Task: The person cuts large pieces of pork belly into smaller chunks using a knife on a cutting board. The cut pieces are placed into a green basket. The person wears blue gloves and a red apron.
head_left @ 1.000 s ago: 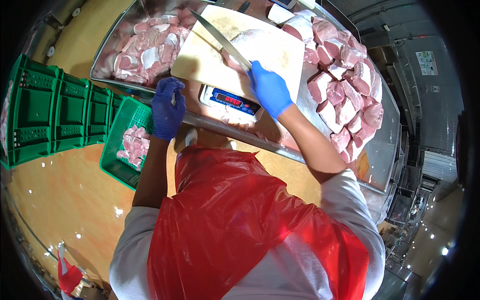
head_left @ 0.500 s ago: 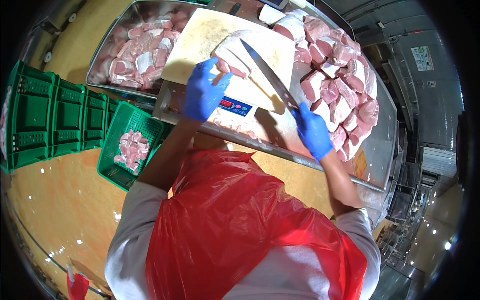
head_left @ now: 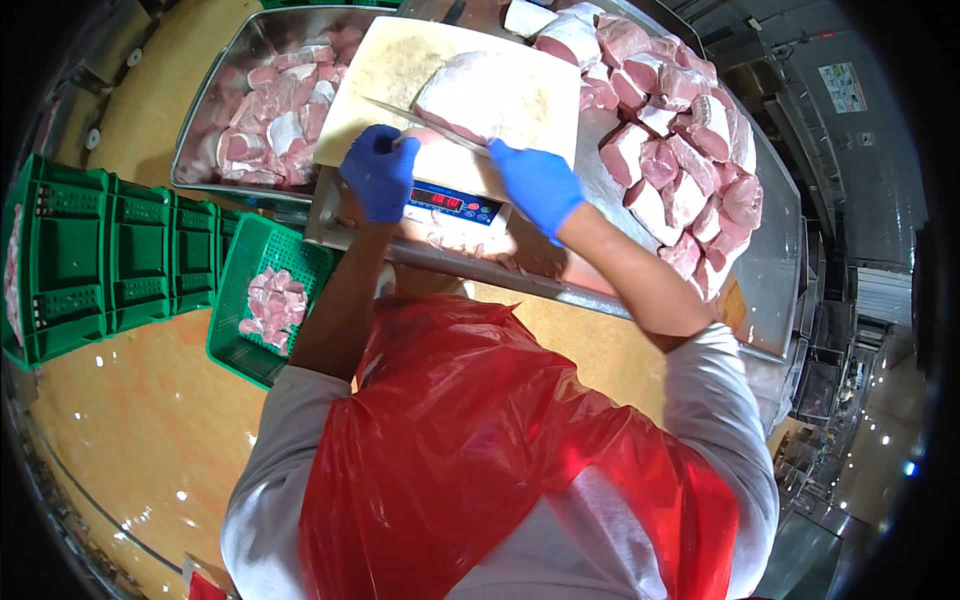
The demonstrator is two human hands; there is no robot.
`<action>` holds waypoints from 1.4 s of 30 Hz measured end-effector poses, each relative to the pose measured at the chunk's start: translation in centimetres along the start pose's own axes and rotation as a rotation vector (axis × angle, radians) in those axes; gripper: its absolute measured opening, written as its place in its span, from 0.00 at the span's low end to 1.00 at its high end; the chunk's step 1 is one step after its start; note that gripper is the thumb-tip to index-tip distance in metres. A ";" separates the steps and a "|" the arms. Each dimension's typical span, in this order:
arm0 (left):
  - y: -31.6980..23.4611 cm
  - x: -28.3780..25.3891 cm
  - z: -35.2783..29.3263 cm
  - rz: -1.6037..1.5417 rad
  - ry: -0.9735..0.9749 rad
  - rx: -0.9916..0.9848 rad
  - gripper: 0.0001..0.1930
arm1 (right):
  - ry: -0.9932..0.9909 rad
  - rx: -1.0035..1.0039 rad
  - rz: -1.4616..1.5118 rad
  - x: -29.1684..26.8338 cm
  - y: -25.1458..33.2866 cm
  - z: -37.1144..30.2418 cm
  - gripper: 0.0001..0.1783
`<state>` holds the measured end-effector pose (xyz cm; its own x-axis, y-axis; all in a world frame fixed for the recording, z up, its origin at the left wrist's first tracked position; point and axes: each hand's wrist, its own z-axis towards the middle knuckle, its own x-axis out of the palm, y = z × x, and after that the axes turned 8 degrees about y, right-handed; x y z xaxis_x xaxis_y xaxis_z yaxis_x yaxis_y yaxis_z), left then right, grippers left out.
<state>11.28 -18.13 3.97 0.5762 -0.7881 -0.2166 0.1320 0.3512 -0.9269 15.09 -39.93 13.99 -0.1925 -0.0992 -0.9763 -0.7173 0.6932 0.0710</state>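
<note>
A pale slab of raw meat (head_left: pixel 465 92) lies on the white cutting board (head_left: pixel 365 75). My gloved right hand (head_left: pixel 538 188) grips a long knife (head_left: pixel 425 122), its blade angled to the far left along the slab's near edge. On the near side of the blade is a small pink piece of meat (head_left: pixel 428 137). My gloved left hand (head_left: pixel 380 172) has its thumb and fingers closed at the left end of that piece, close to the blade. Just in front of the board, a digital scale (head_left: pixel 450 203) shows its lit red display.
Many meat chunks (head_left: pixel 690 170) are heaped on the steel table (head_left: pixel 770 250) at right. A metal tub (head_left: pixel 205 125) of cut meat stands at the far left. Nearer, a green basket (head_left: pixel 228 325) holds small pieces beside green crates (head_left: pixel 140 245). Trimmings (head_left: pixel 465 240) lie by the scale.
My right hand has moved left with the knife, bringing the blade from raised over the board to the slab's near edge. My left hand has shifted slightly left and nearer, its fingers closing.
</note>
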 end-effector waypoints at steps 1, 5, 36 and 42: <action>0.5 -1.0 -0.1 -0.006 -0.028 -0.016 0.13 | 0.058 0.012 -0.036 0.1 -1.5 -1.6 0.15; 4.0 -11.0 -1.6 0.097 -0.090 -0.085 0.05 | 0.193 0.113 -0.141 -2.5 -6.7 -9.1 0.10; -5.6 6.1 14.4 0.756 0.823 0.294 0.53 | -0.723 0.888 0.595 8.0 -5.5 -25.3 0.11; -7.0 4.5 23.4 1.420 0.305 0.201 0.41 | -0.812 1.411 0.773 17.1 -1.5 -36.8 0.13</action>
<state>31.82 -12.32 16.63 0.1300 0.2070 -0.9697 -0.2659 0.9494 0.1670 -11.80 -68.94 4.75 0.4806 0.5447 -0.6873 0.5010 0.4727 0.7250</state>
